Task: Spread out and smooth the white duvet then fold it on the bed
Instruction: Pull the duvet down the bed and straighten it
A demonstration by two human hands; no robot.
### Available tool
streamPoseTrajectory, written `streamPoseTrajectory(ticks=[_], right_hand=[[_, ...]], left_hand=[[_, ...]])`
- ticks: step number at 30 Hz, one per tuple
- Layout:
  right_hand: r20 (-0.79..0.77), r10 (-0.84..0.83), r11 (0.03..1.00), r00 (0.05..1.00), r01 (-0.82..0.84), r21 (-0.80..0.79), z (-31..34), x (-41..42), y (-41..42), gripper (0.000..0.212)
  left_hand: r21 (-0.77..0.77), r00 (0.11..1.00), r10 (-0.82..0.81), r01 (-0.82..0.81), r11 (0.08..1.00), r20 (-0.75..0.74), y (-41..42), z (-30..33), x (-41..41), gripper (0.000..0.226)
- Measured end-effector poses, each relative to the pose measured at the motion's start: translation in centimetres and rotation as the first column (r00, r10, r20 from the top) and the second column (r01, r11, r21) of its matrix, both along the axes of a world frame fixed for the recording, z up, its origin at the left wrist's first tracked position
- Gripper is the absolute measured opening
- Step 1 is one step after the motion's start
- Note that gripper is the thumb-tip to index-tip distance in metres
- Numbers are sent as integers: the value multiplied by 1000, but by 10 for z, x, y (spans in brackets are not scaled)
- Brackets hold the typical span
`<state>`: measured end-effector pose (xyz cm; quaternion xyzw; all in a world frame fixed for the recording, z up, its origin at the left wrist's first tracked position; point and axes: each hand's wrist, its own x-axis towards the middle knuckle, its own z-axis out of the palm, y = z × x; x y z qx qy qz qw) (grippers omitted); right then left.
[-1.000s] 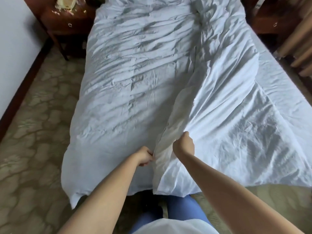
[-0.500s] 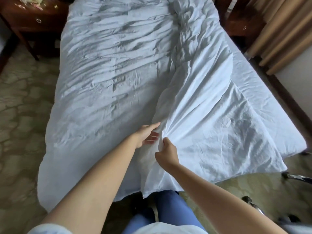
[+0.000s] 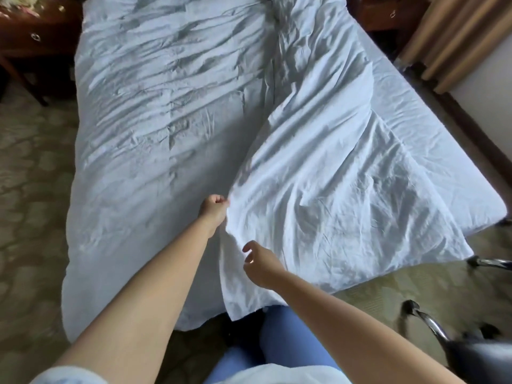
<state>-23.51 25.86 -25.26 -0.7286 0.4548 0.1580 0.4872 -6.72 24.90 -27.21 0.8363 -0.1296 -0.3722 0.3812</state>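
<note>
Left hand (image 3: 214, 210) had a fist grip on the duvet (image 3: 318, 189) edge. My right hand (image 3: 259, 267) hovered just below it, fingers loosely curled, holding nothing.

No readable text, labels, brands, numbers or signs anywhere in view.

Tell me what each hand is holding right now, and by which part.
The left hand grips the white fabric duvet at the edge of its folded-over flap. The right hand hovers with loosely curled fingers by that edge, holding nothing.
</note>
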Motion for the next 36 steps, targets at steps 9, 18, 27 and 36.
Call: streamPoseTrajectory(ticks=[9,18,27,36], right_hand=[[3,49,993,999,-49,111,-38,-3,-20,50],[-104,-144,982,984,129,-137,-38,19,26,113],[113,-598,671,793,573,-470,15,46,57,17],[163,-553,578,817,517,-631,61,36,90,10]], left_hand=[[232,907,29,76,970,-419,19,-54,-18,96],[36,560,-216,404,914,-800,3,-25,-16,13],[-258,418,-446,434,863,-791,25,26,28,22],[-222,706,-490,443,869,-511,44,39,24,76]])
